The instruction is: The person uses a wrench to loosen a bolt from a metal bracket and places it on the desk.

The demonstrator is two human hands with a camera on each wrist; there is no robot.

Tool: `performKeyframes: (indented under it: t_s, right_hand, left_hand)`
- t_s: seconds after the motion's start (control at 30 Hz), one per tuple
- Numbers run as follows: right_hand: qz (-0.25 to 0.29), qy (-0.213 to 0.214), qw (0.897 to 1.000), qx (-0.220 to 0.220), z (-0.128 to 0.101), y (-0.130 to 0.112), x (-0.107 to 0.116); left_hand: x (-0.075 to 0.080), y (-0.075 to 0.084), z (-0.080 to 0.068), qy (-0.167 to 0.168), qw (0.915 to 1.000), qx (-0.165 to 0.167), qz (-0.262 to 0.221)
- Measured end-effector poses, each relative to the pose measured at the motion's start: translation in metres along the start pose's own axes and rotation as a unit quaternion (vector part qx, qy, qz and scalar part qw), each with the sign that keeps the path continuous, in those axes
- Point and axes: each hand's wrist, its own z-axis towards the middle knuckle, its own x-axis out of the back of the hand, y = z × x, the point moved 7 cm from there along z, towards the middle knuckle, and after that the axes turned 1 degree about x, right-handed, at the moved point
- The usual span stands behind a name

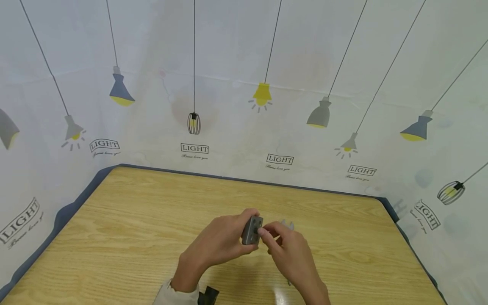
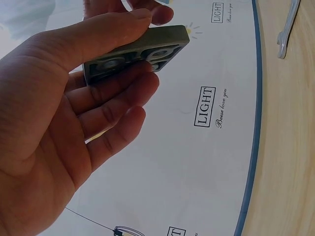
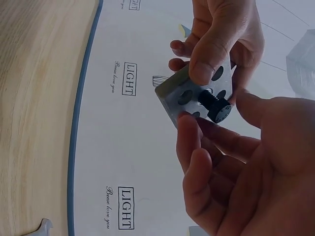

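Observation:
My left hand (image 1: pixel 219 239) grips a grey metal block (image 1: pixel 253 231) by its edges, thumb on one side and fingers on the other. In the right wrist view the face of the block (image 3: pixel 172 98) has several round holes. A black bolt (image 3: pixel 215 105) stands out of one of them, its threads partly showing and its round head outward. My right hand (image 1: pixel 291 250) has thumb and forefinger at the bolt's head, pinching it. The left wrist view shows recessed rings on the other face of the block (image 2: pixel 133 56), partly hidden by the left fingers.
A silver wrench (image 1: pixel 287 224) lies on the wooden table (image 1: pixel 152 203), partly hidden behind the right hand. A white curtain (image 1: pixel 228 63) printed with lamps surrounds the table's back and sides. By the left sleeve (image 1: pixel 175 294) is a black object (image 1: pixel 208 295).

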Motion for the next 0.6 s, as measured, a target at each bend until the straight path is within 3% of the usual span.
performKeyframes:
  t_s: [0.6]
  right_hand:
    - [-0.034,0.009,0.999,0.028,0.0022,-0.002,0.0024]
  left_hand:
    - [-0.0002,0.0006,-0.0003,0.0,1.0,-0.002,-0.006]
